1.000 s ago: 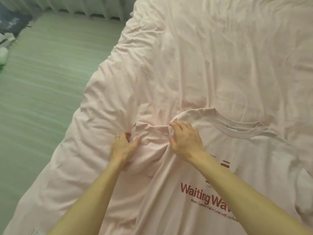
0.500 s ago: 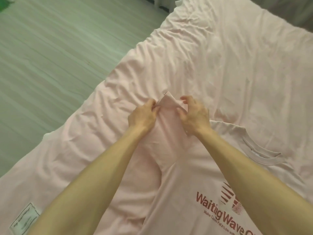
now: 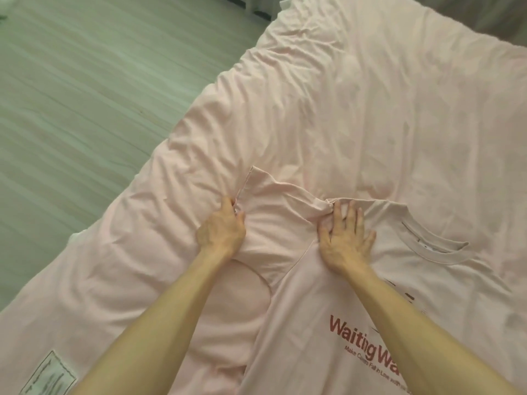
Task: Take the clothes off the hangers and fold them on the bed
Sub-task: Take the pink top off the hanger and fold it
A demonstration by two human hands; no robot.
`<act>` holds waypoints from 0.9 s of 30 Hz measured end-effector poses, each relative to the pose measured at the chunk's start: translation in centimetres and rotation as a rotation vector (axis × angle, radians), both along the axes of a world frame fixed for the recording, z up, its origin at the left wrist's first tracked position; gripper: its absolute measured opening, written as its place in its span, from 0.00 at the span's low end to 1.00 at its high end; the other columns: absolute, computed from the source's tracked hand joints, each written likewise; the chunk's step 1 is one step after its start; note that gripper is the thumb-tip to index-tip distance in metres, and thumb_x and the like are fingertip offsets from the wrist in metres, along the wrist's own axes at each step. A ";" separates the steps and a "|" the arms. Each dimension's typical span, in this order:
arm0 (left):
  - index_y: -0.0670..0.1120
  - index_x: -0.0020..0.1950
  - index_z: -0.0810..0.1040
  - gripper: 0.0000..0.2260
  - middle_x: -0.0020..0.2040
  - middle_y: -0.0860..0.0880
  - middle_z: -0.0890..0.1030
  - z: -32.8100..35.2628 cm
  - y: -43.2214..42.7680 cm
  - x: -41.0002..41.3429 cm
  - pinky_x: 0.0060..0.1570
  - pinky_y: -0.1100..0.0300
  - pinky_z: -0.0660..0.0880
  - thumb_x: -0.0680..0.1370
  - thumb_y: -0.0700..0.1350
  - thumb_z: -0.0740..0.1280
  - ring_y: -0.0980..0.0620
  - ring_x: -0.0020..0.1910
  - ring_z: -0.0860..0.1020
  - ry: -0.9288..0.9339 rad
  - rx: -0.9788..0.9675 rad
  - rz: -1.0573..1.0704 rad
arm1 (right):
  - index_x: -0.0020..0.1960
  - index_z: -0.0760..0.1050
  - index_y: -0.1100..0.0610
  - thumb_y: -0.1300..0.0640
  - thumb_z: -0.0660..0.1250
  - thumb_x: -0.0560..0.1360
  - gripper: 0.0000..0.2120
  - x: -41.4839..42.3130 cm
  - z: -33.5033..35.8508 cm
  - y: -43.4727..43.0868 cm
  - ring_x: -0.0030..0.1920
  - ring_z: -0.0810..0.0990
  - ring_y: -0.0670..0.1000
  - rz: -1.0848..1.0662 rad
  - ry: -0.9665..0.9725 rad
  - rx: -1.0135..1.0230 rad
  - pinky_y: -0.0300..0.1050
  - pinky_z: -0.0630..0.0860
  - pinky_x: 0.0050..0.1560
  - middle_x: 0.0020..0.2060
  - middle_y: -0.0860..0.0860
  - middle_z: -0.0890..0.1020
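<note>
**Sleeve laid out for folding: grip and anchor noted**

Location. The shirt (image 3: 308, 309) lies front-up on the bed (image 3: 370, 109), near its left edge, with collar (image 3: 436, 246) away from the person and red print (image 3: 368, 352) facing up. No hanger is in view. The sleeve (image 3: 273, 203) is drawn out sideways toward the floor (image 3: 85, 95).

Hands. The left hand (image 3: 222, 232) has its fingers curled, pinching the sleeve at the lower end of the hem (image 3: 243, 186). The right hand (image 3: 346, 238) lies flat on the shoulder beside the collar, fingers straight and spread, pressing and holding nothing.

Condition. A ridge of cloth is bunched along the top of the sleeve, running into the right fingertips. Creases fan out below the left hand. The cover beneath is wrinkled too.

Judgement. The step in hand appears to be flattening the sleeve ahead of the first fold. Recommendations:
- Keep the right palm down as the anchor, so the body does not drag with the sleeve.
- Pull the hem lightly outward until the ridge goes flat, then release.
- Avoid hard tension; thin jersey stretches and would skew the shoulder seam.
- Smooth the underarm creases before any fold, or they will be pressed in.

Risk. Shirt and cover are near the same pink, so edges are easy to misread.
</note>
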State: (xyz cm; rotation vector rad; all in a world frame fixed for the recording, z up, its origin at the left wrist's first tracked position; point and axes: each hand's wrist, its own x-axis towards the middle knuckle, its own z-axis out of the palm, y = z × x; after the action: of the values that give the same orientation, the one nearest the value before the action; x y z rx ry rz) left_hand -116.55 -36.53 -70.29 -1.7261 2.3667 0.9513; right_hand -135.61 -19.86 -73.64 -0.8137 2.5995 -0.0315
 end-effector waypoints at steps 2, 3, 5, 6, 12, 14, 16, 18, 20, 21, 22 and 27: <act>0.47 0.57 0.67 0.09 0.53 0.38 0.81 0.0 -0.4 0.2 0.45 0.49 0.66 0.82 0.51 0.57 0.36 0.53 0.79 -0.035 -0.023 0.011 | 0.81 0.45 0.47 0.38 0.51 0.81 0.33 -0.4 0.5 -0.9 0.80 0.44 0.55 -0.086 0.060 -0.123 0.61 0.46 0.78 0.81 0.52 0.45; 0.46 0.56 0.66 0.09 0.54 0.39 0.80 0.0 -0.6 0.2 0.46 0.49 0.67 0.81 0.50 0.58 0.36 0.53 0.78 -0.044 -0.029 0.027 | 0.81 0.49 0.49 0.41 0.54 0.81 0.33 -0.6 0.9 -1.3 0.80 0.49 0.57 -0.103 0.083 -0.162 0.59 0.49 0.78 0.81 0.55 0.50; 0.46 0.59 0.65 0.13 0.57 0.40 0.77 0.4 -1.1 -0.4 0.49 0.47 0.70 0.79 0.50 0.61 0.36 0.55 0.77 -0.011 -0.037 0.062 | 0.81 0.53 0.53 0.43 0.56 0.81 0.32 -1.2 1.4 -1.5 0.79 0.51 0.57 -0.094 0.091 -0.165 0.57 0.50 0.78 0.80 0.57 0.53; 0.47 0.60 0.65 0.15 0.58 0.41 0.76 0.7 -1.4 -1.1 0.50 0.47 0.71 0.78 0.52 0.62 0.37 0.56 0.77 0.031 -0.043 0.079 | 0.81 0.53 0.54 0.44 0.56 0.81 0.32 -1.5 1.4 -1.3 0.80 0.50 0.57 -0.092 0.090 -0.158 0.57 0.50 0.78 0.80 0.57 0.53; 0.53 0.55 0.77 0.16 0.57 0.47 0.76 0.7 -5.3 -5.2 0.61 0.50 0.74 0.75 0.63 0.65 0.44 0.59 0.77 0.156 0.076 0.132 | 0.81 0.52 0.55 0.44 0.52 0.82 0.31 -2.5 1.1 -0.5 0.80 0.49 0.55 -0.073 0.088 -0.154 0.54 0.48 0.79 0.81 0.55 0.52; 0.53 0.49 0.79 0.14 0.52 0.50 0.81 0.2 -6.2 -5.9 0.59 0.51 0.75 0.72 0.62 0.66 0.47 0.56 0.79 0.223 0.100 0.120 | 0.82 0.51 0.55 0.43 0.50 0.83 0.31 -2.6 1.0 -0.2 0.81 0.48 0.54 -0.068 0.059 -0.144 0.53 0.47 0.79 0.81 0.54 0.51; 0.52 0.49 0.80 0.13 0.50 0.51 0.83 0.1 -6.6 -6.3 0.56 0.55 0.75 0.73 0.59 0.68 0.48 0.54 0.80 0.221 0.102 0.092 | 0.81 0.52 0.54 0.42 0.48 0.82 0.31 -2.4 0.7 0.1 0.80 0.49 0.54 -0.070 0.078 -0.162 0.54 0.49 0.79 0.81 0.53 0.51; 0.51 0.52 0.81 0.11 0.52 0.50 0.84 0.1 -6.8 -6.7 0.52 0.56 0.73 0.77 0.56 0.67 0.46 0.55 0.80 0.225 0.048 0.063 | 0.82 0.50 0.53 0.41 0.46 0.82 0.32 -2.2 0.4 0.4 0.81 0.48 0.54 -0.089 0.115 -0.168 0.56 0.49 0.78 0.81 0.53 0.50; 0.50 0.53 0.80 0.09 0.50 0.50 0.82 0.4 -7.0 -6.8 0.49 0.59 0.68 0.80 0.53 0.66 0.46 0.55 0.79 0.324 -0.051 0.146 | 0.82 0.42 0.50 0.40 0.46 0.83 0.32 -2.3 0.0 0.9 0.80 0.40 0.51 -0.123 0.073 -0.129 0.58 0.43 0.78 0.81 0.50 0.41; 0.50 0.53 0.80 0.08 0.48 0.51 0.81 0.5 -7.1 -6.8 0.48 0.60 0.66 0.80 0.52 0.65 0.46 0.54 0.78 0.387 -0.089 0.228 | 0.81 0.38 0.48 0.38 0.44 0.82 0.33 -2.4 -0.3 1.1 0.80 0.35 0.50 -0.133 0.033 -0.095 0.59 0.39 0.78 0.80 0.49 0.36; 0.50 0.53 0.79 0.08 0.47 0.52 0.80 0.4 -7.3 -6.6 0.47 0.61 0.65 0.81 0.52 0.65 0.46 0.54 0.78 0.423 -0.114 0.297 | 0.81 0.35 0.47 0.37 0.43 0.82 0.33 -2.6 -0.5 1.5 0.79 0.31 0.50 -0.135 -0.003 -0.053 0.60 0.36 0.77 0.79 0.48 0.33; 0.48 0.58 0.78 0.11 0.55 0.47 0.82 -1.3 -7.2 -6.1 0.51 0.55 0.70 0.82 0.53 0.63 0.42 0.58 0.78 0.275 -0.112 0.242 | 0.78 0.28 0.47 0.31 0.37 0.79 0.36 -4.4 -1.3 2.1 0.76 0.26 0.49 -0.148 -0.051 0.095 0.63 0.30 0.74 0.76 0.48 0.27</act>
State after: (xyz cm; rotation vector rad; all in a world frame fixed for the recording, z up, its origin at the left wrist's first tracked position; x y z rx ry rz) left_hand -122.63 -43.75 -71.60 -2.0841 2.4526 1.1797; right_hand -140.01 -17.78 -74.90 -0.5790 2.5862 0.0288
